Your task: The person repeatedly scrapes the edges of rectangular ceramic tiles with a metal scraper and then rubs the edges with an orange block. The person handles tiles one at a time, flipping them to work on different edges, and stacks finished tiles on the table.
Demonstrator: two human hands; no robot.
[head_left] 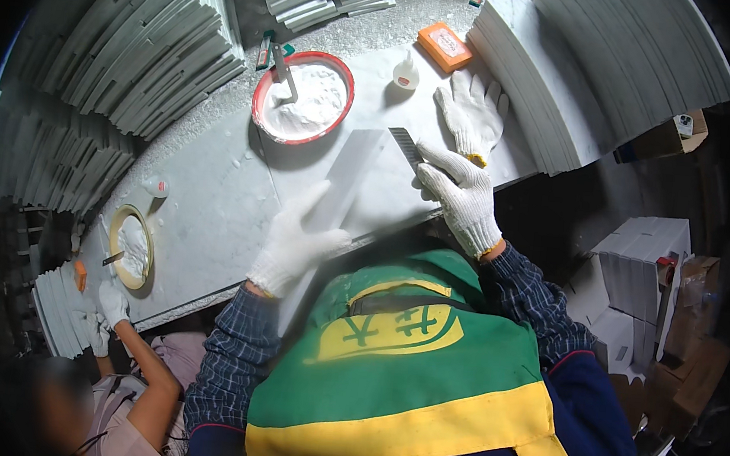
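My left hand [290,243], in a white knit glove and blurred by motion, grips a long pale slab [351,170]. The slab is tilted over the work table, its lower end reaching down past my wrist. Also gloved, my right hand [463,193] is closed on a thin dark blade [404,147] with fine lines across it. That blade points up and left, close to the slab's upper end. Beyond the slab stands a red-rimmed bowl [347,96] of white powder or paste [318,94], with a bent metal scraper [285,73] in it.
On the stone-topped table [221,181] are a small white bottle [406,74], an orange box [444,46] and a spare glove [472,111]. Slab stacks rise at left [138,43] and right [569,81]. A co-worker's gloved hand [113,303] is near a cream-rimmed bowl [151,248]. White boxes [636,260] stand right.
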